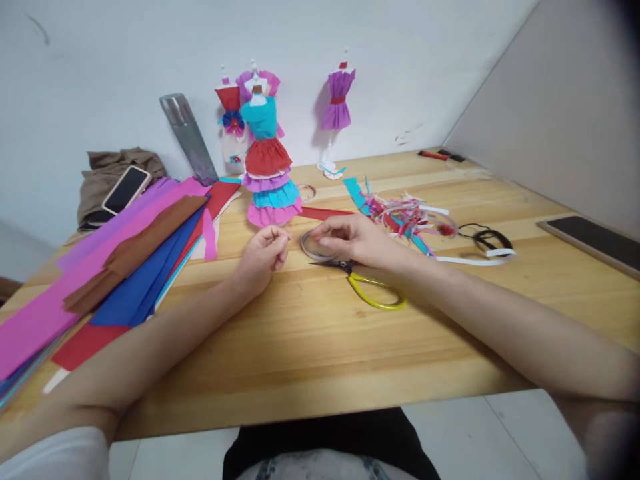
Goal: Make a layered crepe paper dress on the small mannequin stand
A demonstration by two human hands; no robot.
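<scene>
My right hand (pixel 357 240) is closed on a thin roll of tape (pixel 311 253), fingers at its right rim, just above the tabletop. My left hand (pixel 265 257) is closed in a pinch a little to the left; whatever may be between its fingertips is too small to make out. Right behind it stands a small dress form (pixel 273 157) in a tiered crepe paper dress of turquoise, red, purple and pink. Below my right hand lie scissors (pixel 377 293) with yellow handles, their dark blades pointing left.
Crepe paper strips (pixel 145 267) fan across the left side, near a phone (pixel 127 189) on brown cloth (pixel 113 170) and a leaning bottle (pixel 187 137). More dressed forms (pixel 340 100) stand by the wall. Paper scraps (pixel 405 217), a black cord (pixel 493 240) and a dark tablet-like slab (pixel 595 243) lie right.
</scene>
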